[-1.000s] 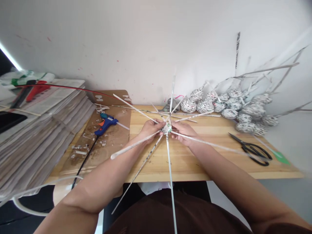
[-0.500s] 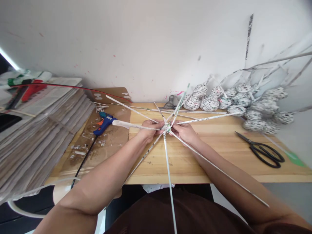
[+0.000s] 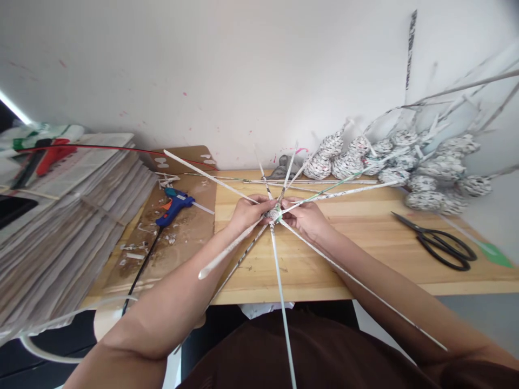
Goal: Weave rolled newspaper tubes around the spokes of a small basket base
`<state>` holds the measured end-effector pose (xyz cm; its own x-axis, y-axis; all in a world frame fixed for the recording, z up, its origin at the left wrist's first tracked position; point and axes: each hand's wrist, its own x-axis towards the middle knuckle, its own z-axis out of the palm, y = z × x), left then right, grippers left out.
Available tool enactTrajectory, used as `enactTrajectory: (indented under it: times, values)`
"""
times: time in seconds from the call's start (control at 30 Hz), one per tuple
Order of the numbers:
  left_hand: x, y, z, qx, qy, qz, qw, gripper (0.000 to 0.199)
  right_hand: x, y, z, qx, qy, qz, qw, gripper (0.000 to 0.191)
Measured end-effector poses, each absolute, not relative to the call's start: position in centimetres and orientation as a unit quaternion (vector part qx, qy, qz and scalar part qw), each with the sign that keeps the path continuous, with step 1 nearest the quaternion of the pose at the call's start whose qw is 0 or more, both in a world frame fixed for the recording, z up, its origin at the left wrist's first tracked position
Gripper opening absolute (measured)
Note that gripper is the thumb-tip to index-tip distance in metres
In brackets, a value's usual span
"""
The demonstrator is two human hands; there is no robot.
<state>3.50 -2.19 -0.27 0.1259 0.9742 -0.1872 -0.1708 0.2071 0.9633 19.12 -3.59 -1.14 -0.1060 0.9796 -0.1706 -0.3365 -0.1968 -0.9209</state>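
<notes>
Head view, leftmost: we see a tall grey newspaper stack, then a blue plastic glue gun. Above the pale wooden desk, fingers of our left hand and right hand pinch a small round woven-newspaper base with white paper sticks radiating outward. Rightward sit white gourd-shaped woven-paper forms and black metal scissors.

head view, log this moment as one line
left hand: holding woven paper piece; right hand: holding its other side; paper rods: fanned outward from piece; blue glue gun: on cardboard; black scissors: on table
</notes>
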Motion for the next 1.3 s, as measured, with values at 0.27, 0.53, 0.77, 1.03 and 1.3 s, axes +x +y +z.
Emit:
enactTrajectory:
  times: [0.27,0.53,0.77,1.03,1.3]
  values:
    - [3.6,-2.4,-0.7,0.464,0.441,0.504,0.58,0.035,19.0,-3.4,-0.9,-0.433,-0.409,0.601,0.533,0.04]
    - [3.7,-2.4,-0.4,0.403,0.484,0.492,0.601,0.037,18.8,-3.7,-0.7,-0.46,-0.456,0.54,0.538,0.039]
    - [3.1,-2.0,-0.8,0.445,0.48,0.467,0.594,0.036,18.9,-3.9,-0.5,-0.458,-0.505,0.501,0.533,0.032]
    - [3.3,-2.2,0.3,0.393,0.493,0.447,0.635,0.027,19.0,-3.8,-0.5,-0.452,-0.53,0.473,0.538,0.031]
    - [3.3,-2.1,0.3,0.364,0.493,0.448,0.651,0.025,19.1,-3.7,-0.7,-0.455,-0.538,0.473,0.529,0.029]
